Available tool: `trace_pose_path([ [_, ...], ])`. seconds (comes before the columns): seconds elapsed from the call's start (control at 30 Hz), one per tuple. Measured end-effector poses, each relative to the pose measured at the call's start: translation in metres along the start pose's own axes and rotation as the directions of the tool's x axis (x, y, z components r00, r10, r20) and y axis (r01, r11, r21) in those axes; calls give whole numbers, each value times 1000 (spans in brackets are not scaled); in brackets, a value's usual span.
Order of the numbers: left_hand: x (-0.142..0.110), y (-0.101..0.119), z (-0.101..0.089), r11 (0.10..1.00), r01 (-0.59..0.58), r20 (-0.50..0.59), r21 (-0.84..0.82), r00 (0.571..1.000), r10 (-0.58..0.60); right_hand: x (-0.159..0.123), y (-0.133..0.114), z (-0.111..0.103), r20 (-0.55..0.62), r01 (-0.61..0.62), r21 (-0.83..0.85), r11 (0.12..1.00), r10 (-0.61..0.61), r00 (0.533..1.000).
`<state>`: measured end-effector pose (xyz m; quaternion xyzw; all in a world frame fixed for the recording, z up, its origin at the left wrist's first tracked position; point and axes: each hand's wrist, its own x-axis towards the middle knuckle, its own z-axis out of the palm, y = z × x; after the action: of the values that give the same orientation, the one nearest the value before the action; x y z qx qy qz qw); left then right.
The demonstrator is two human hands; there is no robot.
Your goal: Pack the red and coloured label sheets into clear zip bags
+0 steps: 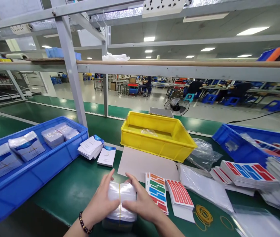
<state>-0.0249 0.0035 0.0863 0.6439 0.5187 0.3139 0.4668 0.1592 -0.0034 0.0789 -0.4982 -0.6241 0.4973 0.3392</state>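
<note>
Low in the middle of the head view, a bundle of transparent plastic packets (128,192) stands at the table's near edge. A thin yellow rubber band (120,209) runs around it. My left hand (102,198) is closed on the bundle's left side, with a beaded bracelet at the wrist. My right hand (143,201) grips the right side, and both thumbs press on the face near the band. To the right of my right hand lie a stack of cards with coloured stripes (156,191) and a stack of red-printed cards (180,194).
A blue bin (63,154) with banded packets stands left, near stacks of white booklets (106,156). Ahead is a yellow bin (154,144) behind cardboard (147,164). Rubber bands (203,215), plastic bags (204,186), sticker stacks (250,174) and another blue bin (238,148) occupy the right.
</note>
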Motion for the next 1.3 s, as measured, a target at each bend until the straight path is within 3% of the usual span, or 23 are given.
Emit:
trace_pose_path([
  [0.17, 13, 4, 2, 995, -10, -37, 99, 999, 14, 11, 1, 10, -179, 23, 46, 999, -15, 984],
  [0.47, 25, 21, 2, 913, 31, -64, 406, 998, -5, 26, 11, 15, -237, 10, 134, 991, 23, 971],
  [0.77, 60, 22, -4, 826, -15, 144, 564, 986, -81, 31, 20, 25, -248, -46, 319, 947, 131, 960],
  [0.83, 57, 34, -11, 779, -45, 120, 625, 992, -39, 30, 22, 25, -272, -22, 370, 929, 130, 953],
  [0.93, 30, 58, -11, 710, -122, 67, 693, 992, 105, 27, 26, 26, -330, 30, 448, 894, 134, 935],
  [0.97, 18, 64, -7, 685, -173, 101, 708, 984, 145, 26, 27, 27, -340, 43, 474, 879, 138, 930],
  [1.0, 7, 67, -1, 623, -281, 211, 730, 960, 187, 26, 29, 27, -342, 50, 502, 864, 145, 928],
  [1.07, -10, 65, 15, 559, -445, 457, 700, 880, 128, 26, 31, 30, -334, 50, 557, 829, 168, 928],
  [1.1, -15, 60, 23, 545, -438, 470, 715, 878, 88, 26, 32, 32, -327, 44, 581, 813, 184, 927],
  [1.2, -18, 39, 38, 518, -353, 304, 779, 935, 181, 25, 33, 40, -308, 36, 630, 776, 207, 929],
  [1.3, -17, 16, 24, 571, -324, 187, 754, 940, 287, 21, 33, 45, -264, 125, 617, 777, 55, 963],
])
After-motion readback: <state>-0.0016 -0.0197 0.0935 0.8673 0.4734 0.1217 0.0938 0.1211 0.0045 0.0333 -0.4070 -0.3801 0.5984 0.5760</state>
